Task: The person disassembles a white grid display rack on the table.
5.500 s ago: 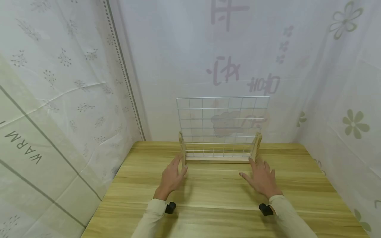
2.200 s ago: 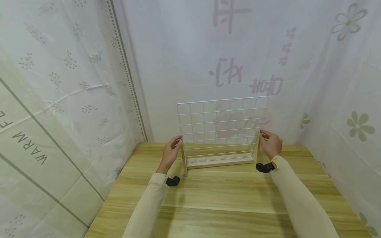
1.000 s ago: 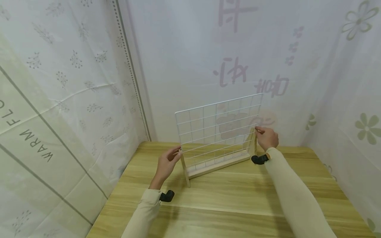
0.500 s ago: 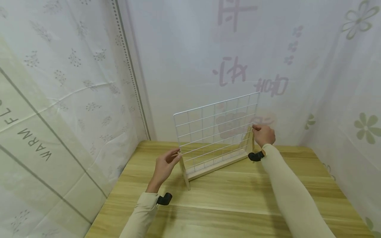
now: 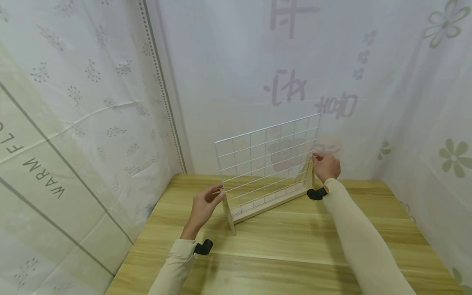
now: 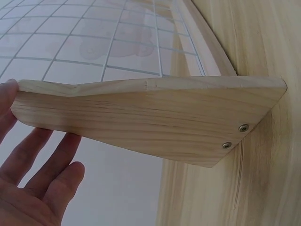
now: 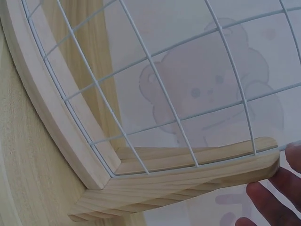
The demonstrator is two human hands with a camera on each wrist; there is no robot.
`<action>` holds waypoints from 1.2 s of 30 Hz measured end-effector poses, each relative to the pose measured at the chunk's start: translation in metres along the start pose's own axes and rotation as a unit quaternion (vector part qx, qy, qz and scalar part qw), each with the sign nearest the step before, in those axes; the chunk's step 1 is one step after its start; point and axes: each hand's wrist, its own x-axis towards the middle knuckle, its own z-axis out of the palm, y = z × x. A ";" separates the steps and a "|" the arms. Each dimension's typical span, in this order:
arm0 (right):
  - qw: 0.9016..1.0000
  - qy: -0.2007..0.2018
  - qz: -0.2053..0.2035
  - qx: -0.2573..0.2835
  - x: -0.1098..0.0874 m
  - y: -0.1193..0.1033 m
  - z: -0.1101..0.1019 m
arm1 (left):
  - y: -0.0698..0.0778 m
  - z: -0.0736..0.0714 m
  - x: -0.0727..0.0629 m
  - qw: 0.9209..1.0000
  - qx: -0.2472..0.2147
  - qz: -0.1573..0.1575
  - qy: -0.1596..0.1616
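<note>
A white wire grid rack (image 5: 265, 129) stands on the table at an angle, its left end nearer to me. Its grid rises from a wooden base bar (image 5: 269, 204) between two wooden side pieces. My left hand (image 5: 200, 209) pinches the upper tip of the left side piece (image 6: 141, 113) between thumb and fingers. Two screw heads (image 6: 243, 128) show low on that piece. At the other end, my right hand (image 5: 327, 167) pinches the top of the right side piece (image 7: 155, 188). The right wrist view cuts off most of that hand.
The rack stands on a wood-grain table (image 5: 295, 254). Behind it hangs a pale printed cloth (image 5: 221, 82), with another printed cloth (image 5: 73, 123) along the left. A black wrist camera (image 5: 203, 247) sits on my left wrist, another (image 5: 316, 194) on my right.
My hands rose from the rack's base to the tops of its side pieces. The rack has turned, its left end coming towards me. Over the last half second almost nothing has moved.
</note>
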 end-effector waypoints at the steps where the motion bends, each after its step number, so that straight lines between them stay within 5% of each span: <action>1: 1.000 0.004 0.001 0.005 0.000 -0.001 0.000 | 0.000 0.000 0.000 1.000 0.000 -0.001 0.000; 12: 0.995 0.049 0.010 0.086 -0.008 -0.013 -0.007 | 0.003 0.004 -0.002 1.000 -0.007 -0.026 0.001; 20: 0.988 0.060 -0.007 0.145 -0.027 -0.009 0.014 | 0.003 0.006 -0.003 0.999 0.001 -0.031 0.011; 36: 0.957 0.105 -0.009 0.270 -0.044 -0.042 0.037 | 0.000 0.006 -0.004 0.999 -0.019 -0.025 0.018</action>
